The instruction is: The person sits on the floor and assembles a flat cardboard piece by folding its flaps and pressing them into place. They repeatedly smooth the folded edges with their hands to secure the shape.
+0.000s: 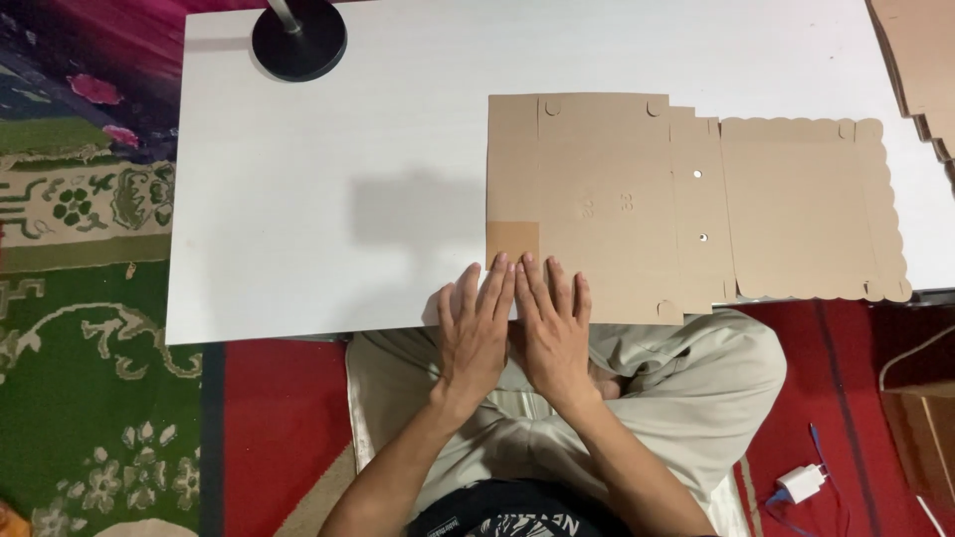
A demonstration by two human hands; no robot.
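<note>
From the head camera, my left hand and right hand lay flat side by side, each grip spread wide and holding nothing, palms pressing the near left corner of the flat cardboard box blank. The blank lay unfolded on the white counter, its scalloped flap to the right. A black round stand base sat at the far edge.

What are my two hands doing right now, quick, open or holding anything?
Left hand: open, flat, palm down on the near edge of the flat brown die-cut cardboard sheet, gripping nothing.
Right hand: the same, beside it.
</note>
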